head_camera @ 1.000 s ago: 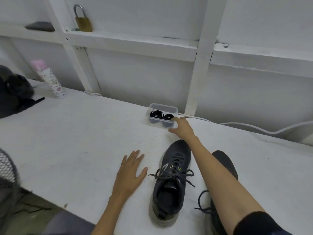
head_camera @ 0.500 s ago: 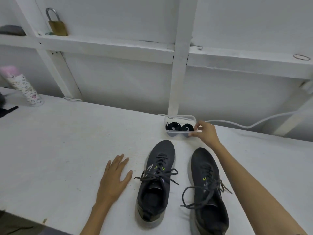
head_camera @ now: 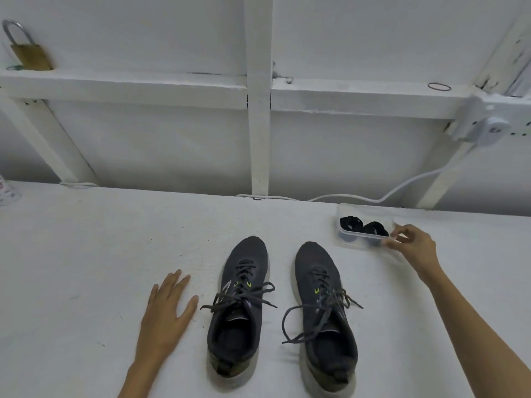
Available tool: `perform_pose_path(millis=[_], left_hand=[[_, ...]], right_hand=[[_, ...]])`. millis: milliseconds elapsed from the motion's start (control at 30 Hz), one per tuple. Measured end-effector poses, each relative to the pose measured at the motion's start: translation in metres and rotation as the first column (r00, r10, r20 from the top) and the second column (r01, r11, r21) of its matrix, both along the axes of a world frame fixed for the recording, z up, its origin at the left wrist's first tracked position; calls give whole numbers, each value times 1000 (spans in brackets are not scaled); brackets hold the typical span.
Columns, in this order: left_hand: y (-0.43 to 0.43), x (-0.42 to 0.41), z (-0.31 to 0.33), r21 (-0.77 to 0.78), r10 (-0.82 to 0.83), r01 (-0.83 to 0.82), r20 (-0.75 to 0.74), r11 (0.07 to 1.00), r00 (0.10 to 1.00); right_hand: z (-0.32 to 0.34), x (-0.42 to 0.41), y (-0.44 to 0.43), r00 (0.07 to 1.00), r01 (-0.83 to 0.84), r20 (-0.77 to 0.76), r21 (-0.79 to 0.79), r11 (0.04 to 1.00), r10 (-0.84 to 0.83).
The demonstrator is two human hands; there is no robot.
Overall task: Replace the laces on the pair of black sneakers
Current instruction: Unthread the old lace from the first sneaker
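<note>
Left hand (head_camera: 168, 311) lay flat, fingers straight, on the bench (head_camera: 86, 254) beside the black sneakers (head_camera: 241, 308); right hand (head_camera: 413, 248) pinched the clear container (head_camera: 359, 234) of coiled laces (head_camera: 351, 224) near the bench's back edge.

patterned bottle (head_camera: 8, 192): cut by left edge | container (head_camera: 349, 239) corner: behind right hand (head_camera: 413, 245) fingers

I get soft, even, cool light without glare. Faint shadows hug the sneakers (head_camera: 246, 255) at their soles. Right of them the plastic container (head_camera: 354, 241) smears slightly; beyond them the shelf beam (head_camera: 123, 88) bows from lens distortion.
</note>
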State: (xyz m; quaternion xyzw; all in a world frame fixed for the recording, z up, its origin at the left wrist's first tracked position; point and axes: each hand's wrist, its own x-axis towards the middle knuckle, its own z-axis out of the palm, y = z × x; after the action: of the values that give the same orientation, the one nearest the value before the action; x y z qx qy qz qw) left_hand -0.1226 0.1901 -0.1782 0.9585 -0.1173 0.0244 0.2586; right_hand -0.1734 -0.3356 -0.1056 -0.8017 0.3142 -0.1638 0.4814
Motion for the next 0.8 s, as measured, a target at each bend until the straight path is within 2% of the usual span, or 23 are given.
perform_pose_path(millis=[100,167,233,267,333,400,467,600,800], left_hand=[[1,1,3,-37,19,-21,-44,999,999],[-5,2,14,-145,66,-88,-149,985,987],[-17,-3,37,-384,46,-182,-335,905,941],[-26,-9,51,-501,-20,-211,-415,839,910],[-41,-25,74,-634,-204,-174,-478,754,855],[-56,-40,81,-656,-328,-97,-493,748,806],[-66,-46,75,-618,-334,-32,-467,786,818],[-75,-45,68,-567,-173,-83,-382,820,908],[-70,-45,73,-546,-101,-116,-351,829,931]], right_hand=[[2,-4,11,1000,-15,4,-39,999,15],[10,-11,34,997,-15,72,-42,999,18],[20,-24,68,983,-44,182,105,993,24],[23,-34,86,976,-112,204,194,975,71],[25,-60,120,946,-323,156,340,883,286],[19,-84,145,856,-489,71,433,757,512],[7,-97,161,814,-541,29,399,740,580],[-5,-101,181,894,-439,78,341,831,441],[-5,-100,185,927,-372,99,348,860,361]])
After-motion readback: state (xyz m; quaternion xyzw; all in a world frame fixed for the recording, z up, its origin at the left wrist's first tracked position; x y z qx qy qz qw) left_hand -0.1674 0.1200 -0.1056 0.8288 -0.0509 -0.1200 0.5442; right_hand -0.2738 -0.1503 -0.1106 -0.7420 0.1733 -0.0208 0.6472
